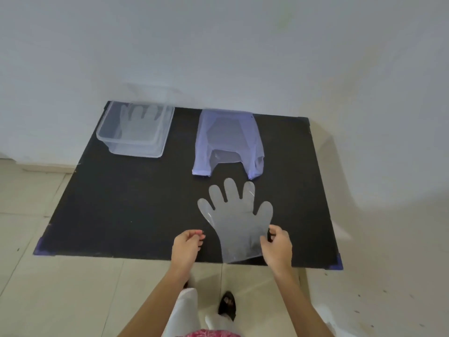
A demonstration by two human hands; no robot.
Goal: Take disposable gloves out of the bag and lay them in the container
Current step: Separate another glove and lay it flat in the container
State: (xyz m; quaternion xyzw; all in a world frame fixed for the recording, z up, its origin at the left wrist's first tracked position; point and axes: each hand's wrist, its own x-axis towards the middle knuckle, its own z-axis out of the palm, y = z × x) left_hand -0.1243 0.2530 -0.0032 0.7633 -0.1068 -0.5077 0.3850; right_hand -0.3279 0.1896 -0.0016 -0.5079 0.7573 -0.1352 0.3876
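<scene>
Our right hand (277, 244) has its fingers curled in, thumb and fingertips (273, 231) pinching the right edge of a clear disposable glove (237, 222) near its cuff. Our left hand (185, 246) sits just beside the glove's left edge, fingers loosely curled with the tips drawn close to the thumb; we cannot tell whether they grip anything, and they look apart from the plastic. The glove lies flat on the black table (121, 203), its five fingers fanned out and pointing away from us, its cuff reaching the near edge of the table between our two hands. Just beyond the glove's fingertips lies a pale bluish plastic bag (227, 139), handles toward us, its far end against the wall (218, 45); the mouth gapes a little and something translucent shows inside, too faint to make out. Off to the left at the far corner sits a clear plastic container (136, 135), well apart from the bag, and in it lies another glove (139, 117), spread flat with its fingers pointing at the wall. Purple tape marks the table's near corners. Below our forearms we see pale floor tiles (60, 288), white trousers and a dark shoe (228, 305).
</scene>
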